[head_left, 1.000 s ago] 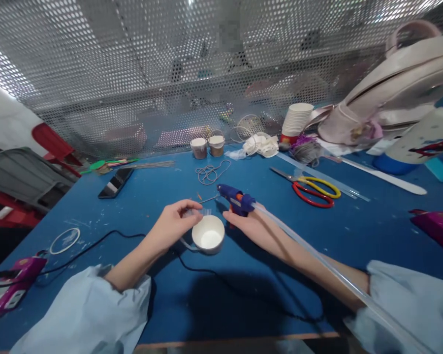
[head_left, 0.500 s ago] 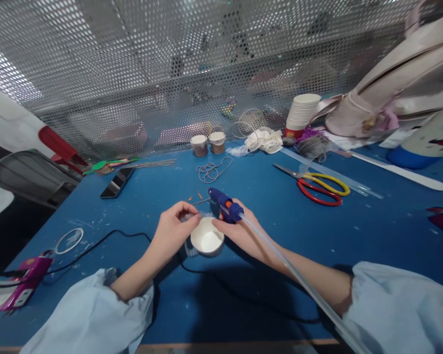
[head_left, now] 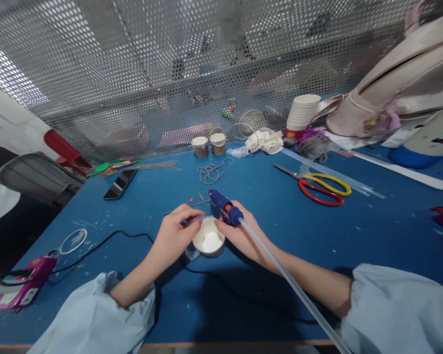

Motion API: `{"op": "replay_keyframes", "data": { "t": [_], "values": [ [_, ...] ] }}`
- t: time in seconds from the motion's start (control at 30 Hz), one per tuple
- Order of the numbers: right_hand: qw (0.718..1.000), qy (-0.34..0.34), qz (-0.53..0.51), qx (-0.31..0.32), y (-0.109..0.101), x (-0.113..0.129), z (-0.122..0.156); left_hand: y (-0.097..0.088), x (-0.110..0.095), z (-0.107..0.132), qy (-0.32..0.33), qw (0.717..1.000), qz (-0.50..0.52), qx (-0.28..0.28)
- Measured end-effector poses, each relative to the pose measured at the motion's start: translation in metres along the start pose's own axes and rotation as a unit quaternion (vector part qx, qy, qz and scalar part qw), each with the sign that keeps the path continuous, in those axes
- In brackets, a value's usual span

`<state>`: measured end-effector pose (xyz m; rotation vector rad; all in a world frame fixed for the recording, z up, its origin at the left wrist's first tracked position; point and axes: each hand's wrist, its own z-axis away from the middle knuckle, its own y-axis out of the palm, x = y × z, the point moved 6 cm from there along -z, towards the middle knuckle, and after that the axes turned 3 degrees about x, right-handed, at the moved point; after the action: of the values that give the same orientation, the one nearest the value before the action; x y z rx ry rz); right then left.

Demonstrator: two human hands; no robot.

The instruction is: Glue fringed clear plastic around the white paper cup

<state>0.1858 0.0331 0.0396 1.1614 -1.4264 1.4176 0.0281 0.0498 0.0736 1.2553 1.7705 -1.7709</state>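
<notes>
A short white paper cup [head_left: 208, 237], cut low, sits in front of me with its opening up. Sheer ribbed trim [head_left: 192, 253] shows at its lower left side, partly hidden by my fingers. My left hand [head_left: 177, 230] is closed at the cup's left rim, thumb and fingers drawn together there. In my right hand [head_left: 245, 233] is a blue hot glue gun [head_left: 223, 205], its nozzle pointing away past the cup. The right thumb rests at the cup's right rim. From the gun's rear a long clear glue stick [head_left: 276, 263] runs toward me.
Scissors [head_left: 319, 187] lie to the right, a phone [head_left: 120, 184] to the left. Grey cord [head_left: 214, 171], two small lidded cups [head_left: 217, 142] and stacked paper cups [head_left: 302, 115] are farther back. A black cable [head_left: 107, 241] runs from a purple power strip [head_left: 29, 285].
My left fingers have stretched over the cup's back rim, and more of a thin grey rod behind shows. The right hand keeps the glue gun almost still. The view has shifted slightly.
</notes>
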Motion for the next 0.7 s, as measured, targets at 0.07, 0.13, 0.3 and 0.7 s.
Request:
{"op": "replay_keyframes", "data": {
  "t": [0.07,0.13,0.3,0.7],
  "values": [
    [1.000,0.000,0.001,-0.003,-0.0006,0.0002,0.0002,-0.0001,-0.0030,0.0008,0.007,1.000,-0.012,0.001],
    [1.000,0.005,0.003,-0.002,-0.0009,0.0006,0.0005,0.0000,-0.0041,0.0013,0.004,1.000,-0.020,0.001],
    [1.000,0.013,0.005,-0.001,-0.0010,0.0012,0.0010,0.0006,-0.0025,0.0014,-0.011,1.000,-0.022,0.002],
    [1.000,0.005,0.005,0.003,-0.0007,0.0007,0.0012,0.0023,0.0046,0.0011,-0.059,0.998,-0.010,-0.017]
  ]
}}
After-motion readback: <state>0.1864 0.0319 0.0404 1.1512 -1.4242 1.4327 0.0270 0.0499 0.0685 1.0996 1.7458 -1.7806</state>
